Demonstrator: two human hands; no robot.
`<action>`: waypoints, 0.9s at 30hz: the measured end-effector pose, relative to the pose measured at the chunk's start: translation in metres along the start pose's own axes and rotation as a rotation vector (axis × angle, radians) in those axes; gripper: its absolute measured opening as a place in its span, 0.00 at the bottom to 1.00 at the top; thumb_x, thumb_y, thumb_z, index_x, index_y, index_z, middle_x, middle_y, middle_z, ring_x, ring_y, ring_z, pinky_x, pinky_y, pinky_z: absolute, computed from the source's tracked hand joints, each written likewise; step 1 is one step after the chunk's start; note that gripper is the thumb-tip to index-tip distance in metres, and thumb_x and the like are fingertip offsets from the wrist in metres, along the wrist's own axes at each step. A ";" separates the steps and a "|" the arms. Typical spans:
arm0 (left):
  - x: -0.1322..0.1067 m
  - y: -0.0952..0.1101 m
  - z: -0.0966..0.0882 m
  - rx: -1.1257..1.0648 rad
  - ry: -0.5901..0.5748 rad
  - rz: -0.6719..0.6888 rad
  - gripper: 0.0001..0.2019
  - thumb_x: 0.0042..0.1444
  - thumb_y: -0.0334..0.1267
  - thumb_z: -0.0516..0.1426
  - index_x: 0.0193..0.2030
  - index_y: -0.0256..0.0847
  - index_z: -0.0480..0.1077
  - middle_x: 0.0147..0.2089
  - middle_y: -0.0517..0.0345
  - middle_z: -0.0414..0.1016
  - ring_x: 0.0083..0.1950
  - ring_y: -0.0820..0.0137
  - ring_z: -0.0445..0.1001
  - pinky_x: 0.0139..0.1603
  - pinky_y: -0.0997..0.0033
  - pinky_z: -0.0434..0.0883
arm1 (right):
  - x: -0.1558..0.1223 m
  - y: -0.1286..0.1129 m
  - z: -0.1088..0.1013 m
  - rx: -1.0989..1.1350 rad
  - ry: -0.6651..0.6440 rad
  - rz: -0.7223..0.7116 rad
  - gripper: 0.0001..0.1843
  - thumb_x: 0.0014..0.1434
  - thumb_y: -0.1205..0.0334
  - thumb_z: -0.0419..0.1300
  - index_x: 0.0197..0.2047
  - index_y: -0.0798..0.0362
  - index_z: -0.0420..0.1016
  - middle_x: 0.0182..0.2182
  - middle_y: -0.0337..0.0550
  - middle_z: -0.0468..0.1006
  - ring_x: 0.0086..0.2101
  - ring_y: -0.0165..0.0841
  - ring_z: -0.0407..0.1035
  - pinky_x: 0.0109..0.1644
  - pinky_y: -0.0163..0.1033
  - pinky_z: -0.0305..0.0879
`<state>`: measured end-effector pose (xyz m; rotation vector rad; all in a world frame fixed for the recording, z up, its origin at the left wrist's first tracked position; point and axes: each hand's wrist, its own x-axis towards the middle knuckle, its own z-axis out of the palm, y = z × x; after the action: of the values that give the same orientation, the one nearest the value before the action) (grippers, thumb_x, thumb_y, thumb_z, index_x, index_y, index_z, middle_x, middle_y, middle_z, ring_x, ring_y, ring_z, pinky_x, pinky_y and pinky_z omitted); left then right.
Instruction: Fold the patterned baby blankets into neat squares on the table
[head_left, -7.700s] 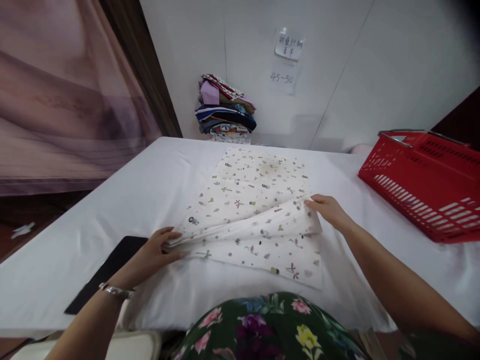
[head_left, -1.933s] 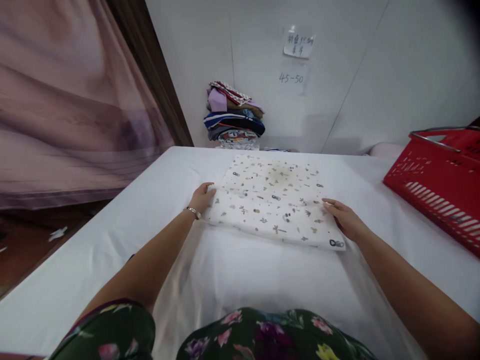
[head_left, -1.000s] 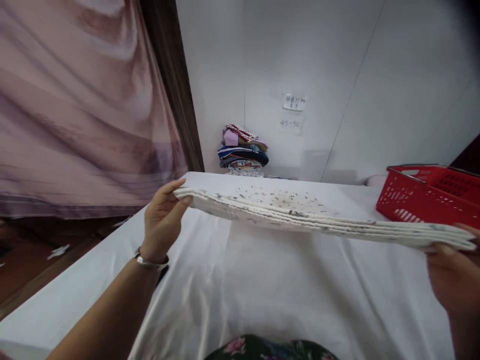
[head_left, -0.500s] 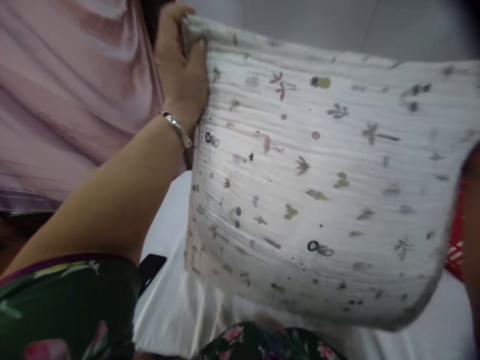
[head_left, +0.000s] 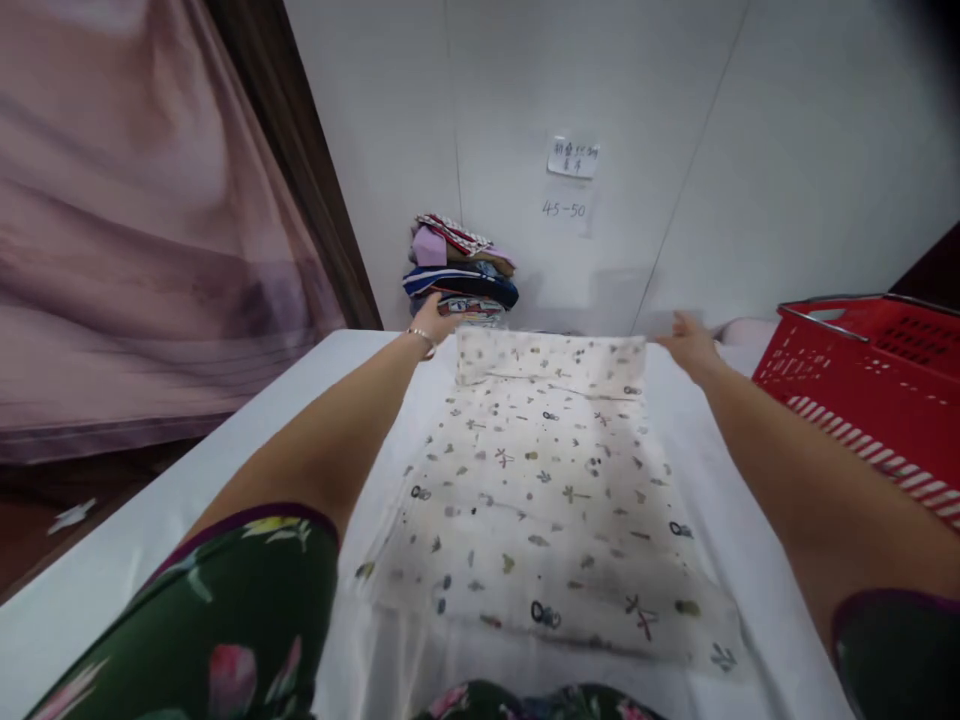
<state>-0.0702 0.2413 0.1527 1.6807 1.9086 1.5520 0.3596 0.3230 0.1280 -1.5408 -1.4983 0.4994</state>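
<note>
A white patterned cloth (head_left: pixel 540 480) lies spread lengthwise on the white table (head_left: pixel 247 420). Its far edge stands up a little as a flap. Both my arms are stretched far out. My left hand (head_left: pixel 436 320), with a bracelet at the wrist, is closed on the flap's far left corner, just in front of a stack of folded clothes (head_left: pixel 459 268). My right hand (head_left: pixel 686 342) is slightly blurred and pinches the far right corner.
A red plastic basket (head_left: pixel 862 375) with metal handles stands at the right edge of the table. A pink curtain (head_left: pixel 135 230) hangs to the left. Paper notes (head_left: pixel 572 158) are stuck on the white wall behind.
The folded cloth was lifted off the table, swung up in front of me, and now lies opened out lengthwise. Both hands have moved from near me to the far end.
</note>
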 end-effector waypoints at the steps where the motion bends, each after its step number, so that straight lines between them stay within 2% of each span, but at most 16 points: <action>1: -0.017 -0.014 -0.003 0.039 -0.036 -0.059 0.28 0.44 0.49 0.61 0.51 0.35 0.67 0.30 0.53 0.74 0.30 0.64 0.70 0.39 0.58 0.68 | -0.013 0.019 0.003 -0.017 -0.079 0.017 0.30 0.46 0.61 0.65 0.53 0.62 0.69 0.45 0.54 0.73 0.39 0.35 0.69 0.38 0.36 0.63; 3: -0.058 -0.039 -0.015 0.109 -0.104 -0.150 0.28 0.40 0.49 0.63 0.48 0.35 0.69 0.27 0.54 0.73 0.28 0.65 0.70 0.36 0.61 0.68 | -0.043 0.055 0.004 -0.065 -0.244 0.052 0.21 0.48 0.57 0.63 0.44 0.59 0.75 0.39 0.50 0.77 0.36 0.35 0.70 0.38 0.38 0.63; 6: -0.121 -0.066 -0.037 0.350 -0.223 -0.255 0.19 0.45 0.47 0.59 0.42 0.39 0.71 0.38 0.51 0.75 0.37 0.65 0.72 0.41 0.67 0.68 | -0.087 0.097 -0.004 -0.240 -0.338 0.064 0.17 0.49 0.52 0.59 0.37 0.56 0.77 0.35 0.47 0.78 0.36 0.37 0.71 0.39 0.40 0.63; 9: -0.170 -0.076 -0.047 0.519 -0.409 -0.351 0.17 0.48 0.48 0.56 0.42 0.40 0.70 0.42 0.52 0.75 0.40 0.65 0.73 0.41 0.69 0.67 | -0.114 0.120 -0.011 -0.431 -0.393 0.033 0.15 0.49 0.51 0.57 0.30 0.53 0.77 0.30 0.45 0.79 0.34 0.39 0.71 0.37 0.40 0.62; 11: -0.188 -0.075 -0.045 0.584 -0.497 -0.383 0.17 0.49 0.48 0.56 0.42 0.40 0.70 0.40 0.53 0.75 0.40 0.65 0.73 0.40 0.70 0.66 | -0.123 0.126 -0.013 -0.487 -0.451 -0.012 0.14 0.49 0.50 0.56 0.28 0.51 0.76 0.28 0.43 0.78 0.31 0.38 0.70 0.34 0.39 0.61; 13: -0.195 -0.070 -0.041 0.629 -0.513 -0.392 0.15 0.49 0.46 0.56 0.41 0.40 0.69 0.40 0.53 0.75 0.41 0.64 0.72 0.39 0.69 0.66 | -0.125 0.125 -0.013 -0.516 -0.469 -0.065 0.13 0.49 0.51 0.56 0.25 0.50 0.74 0.25 0.42 0.77 0.28 0.37 0.69 0.31 0.38 0.59; 17: -0.191 -0.057 -0.037 0.675 -0.445 -0.366 0.10 0.47 0.41 0.57 0.36 0.40 0.68 0.41 0.52 0.73 0.42 0.62 0.71 0.37 0.68 0.64 | -0.120 0.106 -0.015 -0.481 -0.367 -0.099 0.12 0.47 0.50 0.56 0.22 0.49 0.72 0.19 0.39 0.73 0.23 0.34 0.65 0.26 0.37 0.56; 19: -0.187 -0.047 -0.038 0.684 -0.413 -0.326 0.07 0.48 0.40 0.56 0.34 0.41 0.66 0.42 0.52 0.72 0.42 0.63 0.70 0.37 0.68 0.64 | -0.120 0.088 -0.021 -0.254 -0.302 -0.054 0.13 0.45 0.49 0.58 0.22 0.49 0.70 0.18 0.38 0.71 0.22 0.33 0.64 0.25 0.37 0.58; 23: -0.181 -0.028 -0.045 0.690 -0.318 -0.195 0.06 0.52 0.39 0.54 0.36 0.42 0.64 0.44 0.53 0.70 0.46 0.64 0.68 0.40 0.68 0.63 | -0.127 0.049 -0.044 0.439 -0.238 0.120 0.15 0.38 0.47 0.64 0.25 0.47 0.70 0.22 0.36 0.70 0.23 0.32 0.65 0.24 0.38 0.63; 25: -0.178 -0.021 -0.052 0.704 -0.275 -0.119 0.06 0.54 0.40 0.53 0.36 0.43 0.65 0.43 0.53 0.70 0.46 0.64 0.68 0.39 0.68 0.63 | -0.130 0.041 -0.059 0.586 -0.265 0.162 0.15 0.38 0.47 0.66 0.25 0.45 0.70 0.21 0.38 0.70 0.21 0.33 0.65 0.22 0.39 0.63; 27: -0.176 -0.016 -0.057 0.700 -0.257 -0.089 0.06 0.55 0.41 0.52 0.35 0.42 0.66 0.41 0.53 0.71 0.43 0.64 0.69 0.38 0.68 0.63 | -0.128 0.044 -0.073 0.540 -0.313 0.184 0.13 0.38 0.47 0.66 0.24 0.44 0.72 0.20 0.40 0.70 0.19 0.34 0.64 0.19 0.41 0.61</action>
<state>-0.0568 0.0701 0.0811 1.8647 2.4910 0.6040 0.4194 0.1856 0.0926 -1.2065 -1.3020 1.1917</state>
